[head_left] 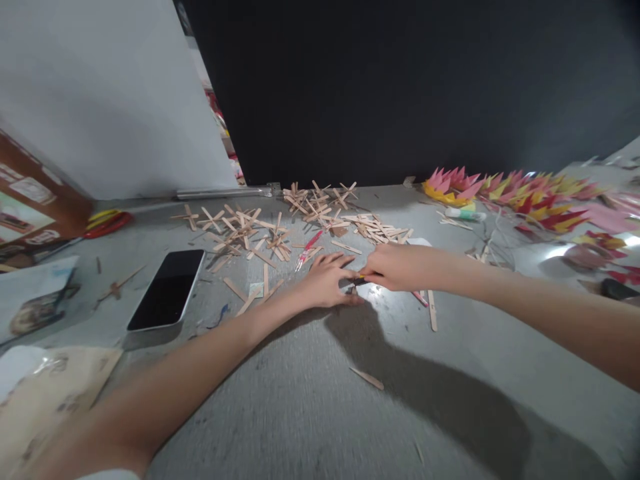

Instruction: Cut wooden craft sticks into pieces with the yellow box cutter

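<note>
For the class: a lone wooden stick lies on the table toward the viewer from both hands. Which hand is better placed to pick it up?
Probably the left hand: it rests flat on the table, while the right hand pinches a small tool. The stick lies between them.

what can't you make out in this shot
- Head view: the small dark item pinched between the left hand and right hand is too small and mostly covered by fingers to identify.
- Head view: the wooden sticks blur together, so joints cannot be judged.
- Head view: the box is cut by the left edge.
- Head view: the paper flowers blur near the right edge.
</note>
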A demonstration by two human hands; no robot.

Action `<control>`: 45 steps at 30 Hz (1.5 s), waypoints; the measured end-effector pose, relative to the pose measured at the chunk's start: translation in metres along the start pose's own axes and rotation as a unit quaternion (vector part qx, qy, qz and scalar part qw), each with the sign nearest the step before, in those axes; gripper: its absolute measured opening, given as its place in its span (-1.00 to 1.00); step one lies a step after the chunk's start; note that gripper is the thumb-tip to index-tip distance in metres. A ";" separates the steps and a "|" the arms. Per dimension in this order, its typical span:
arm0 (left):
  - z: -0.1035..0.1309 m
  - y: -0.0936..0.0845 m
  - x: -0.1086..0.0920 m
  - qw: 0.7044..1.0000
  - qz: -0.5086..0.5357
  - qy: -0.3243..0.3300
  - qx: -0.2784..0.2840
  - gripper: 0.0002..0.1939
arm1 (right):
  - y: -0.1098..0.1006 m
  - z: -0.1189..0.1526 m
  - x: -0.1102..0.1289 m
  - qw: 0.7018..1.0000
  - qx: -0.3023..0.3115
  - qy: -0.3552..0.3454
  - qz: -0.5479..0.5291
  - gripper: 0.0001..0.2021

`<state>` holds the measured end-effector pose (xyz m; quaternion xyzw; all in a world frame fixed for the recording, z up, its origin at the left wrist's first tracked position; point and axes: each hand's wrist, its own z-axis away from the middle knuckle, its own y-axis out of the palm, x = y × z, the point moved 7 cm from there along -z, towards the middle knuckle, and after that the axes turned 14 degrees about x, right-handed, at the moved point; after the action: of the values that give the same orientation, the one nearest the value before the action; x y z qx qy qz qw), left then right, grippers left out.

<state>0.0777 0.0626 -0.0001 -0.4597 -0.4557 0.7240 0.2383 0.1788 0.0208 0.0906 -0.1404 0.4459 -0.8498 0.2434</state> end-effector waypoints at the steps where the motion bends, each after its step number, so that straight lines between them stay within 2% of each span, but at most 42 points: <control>1: 0.000 0.000 0.000 1.000 0.003 0.001 0.000 -0.36 | -0.004 -0.003 0.002 1.000 0.014 -0.002 0.008 -0.70; 7: 0.002 -0.005 -0.005 1.000 0.014 0.010 -0.004 -0.35 | -0.022 -0.017 0.009 0.998 0.045 -0.008 0.046 -0.72; 12: 0.001 -0.003 -0.004 1.000 0.014 0.007 -0.009 -0.39 | -0.031 -0.022 0.019 0.997 0.046 -0.006 0.069 -0.78; 18: -0.002 0.002 0.000 1.000 -0.001 0.005 -0.003 -0.31 | -0.037 -0.027 0.025 0.997 0.047 -0.024 0.063 -0.80; 25: 0.002 0.000 0.000 1.000 0.000 0.014 -0.011 -0.29 | -0.021 -0.016 0.005 0.999 0.035 -0.032 0.011 -0.71; 29: 0.003 0.001 0.000 1.000 0.004 0.007 -0.008 -0.25 | 0.004 -0.004 -0.020 0.992 0.001 -0.029 -0.126 -0.64; 32: 0.004 0.000 0.000 1.000 0.015 0.001 -0.017 -0.24 | 0.032 0.006 -0.041 0.965 -0.024 -0.016 -0.262 -0.59; 35: 0.004 -0.001 0.000 1.000 0.018 0.000 -0.014 -0.23 | 0.067 0.011 -0.056 0.914 -0.013 0.009 -0.406 -0.46; 39: 0.005 -0.002 -0.001 1.000 0.023 -0.005 -0.003 -0.23 | 0.101 0.009 -0.063 0.847 0.009 0.022 -0.531 -0.39; 42: 0.006 -0.002 -0.001 1.000 0.028 -0.005 -0.006 -0.13 | 0.112 0.005 -0.067 0.815 0.002 0.011 -0.580 -0.40; 45: 0.006 -0.001 0.000 0.999 0.039 -0.002 -0.015 -0.06 | 0.113 0.006 -0.080 0.801 -0.078 0.025 -0.593 -0.43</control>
<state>0.0728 0.0604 0.0017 -0.4794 -0.4484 0.7267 0.2024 0.2816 0.0050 -0.0006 -0.3746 0.3460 -0.7938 -0.3316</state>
